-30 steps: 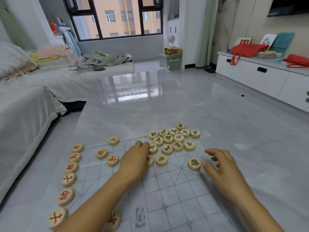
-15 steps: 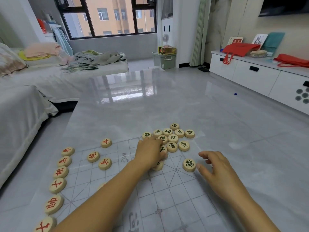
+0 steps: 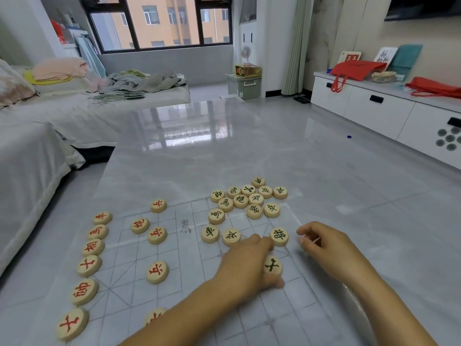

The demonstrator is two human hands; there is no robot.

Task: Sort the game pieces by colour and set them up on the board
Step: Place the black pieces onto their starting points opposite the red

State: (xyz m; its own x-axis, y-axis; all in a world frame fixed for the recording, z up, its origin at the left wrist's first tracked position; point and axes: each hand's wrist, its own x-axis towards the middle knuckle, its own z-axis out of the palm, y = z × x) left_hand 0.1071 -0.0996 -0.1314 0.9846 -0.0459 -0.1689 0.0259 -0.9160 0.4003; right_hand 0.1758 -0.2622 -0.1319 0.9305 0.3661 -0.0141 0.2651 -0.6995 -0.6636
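The left hand [image 3: 245, 263] pinches a dark-lettered piece [image 3: 273, 267] lying flat on the board [image 3: 174, 290], with the thumb at its near edge. The right hand [image 3: 324, 245] hovers loosely curled and holds nothing (none shows), just right of a lone dark piece [image 3: 279, 236]. The dark cluster [image 3: 249, 198] lies beyond both hands, and the red pieces [image 3: 92, 247] lie well to the left.

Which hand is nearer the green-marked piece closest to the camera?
Left. The left hand touches the green-marked piece, thumb and fingers around it; the right hand sits apart, to its right.
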